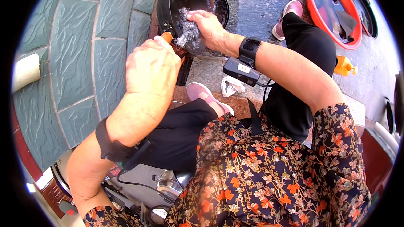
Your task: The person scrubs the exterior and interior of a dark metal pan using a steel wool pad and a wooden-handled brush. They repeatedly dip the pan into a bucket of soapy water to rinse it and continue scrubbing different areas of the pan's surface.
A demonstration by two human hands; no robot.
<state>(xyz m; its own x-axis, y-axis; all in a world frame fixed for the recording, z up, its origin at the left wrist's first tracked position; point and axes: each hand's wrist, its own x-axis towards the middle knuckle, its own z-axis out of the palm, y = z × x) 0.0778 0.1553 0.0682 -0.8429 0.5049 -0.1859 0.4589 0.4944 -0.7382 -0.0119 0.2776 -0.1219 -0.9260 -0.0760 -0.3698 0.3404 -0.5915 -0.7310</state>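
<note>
My left hand (153, 66) is closed around the orange-brown handle (167, 37) of a black wok (164, 3), which is tilted on its side. My right hand (208, 28) pinches a grey, wiry scouring pad (188, 31) against the wok's inner surface, near its lower edge. Behind the wok stands another dark round vessel (224, 4) with liquid and a brownish item in it; the wok covers part of it. Both my wrists wear black straps with small cabled devices.
A red basin (355, 37) with water and dark cloth-like pieces stands at upper right, beside a dark bucket (374, 26). A yellow-orange bottle (344, 66) and a crumpled white plastic bag (232, 86) lie on the ground. A tiled wall (74, 31) rises at left.
</note>
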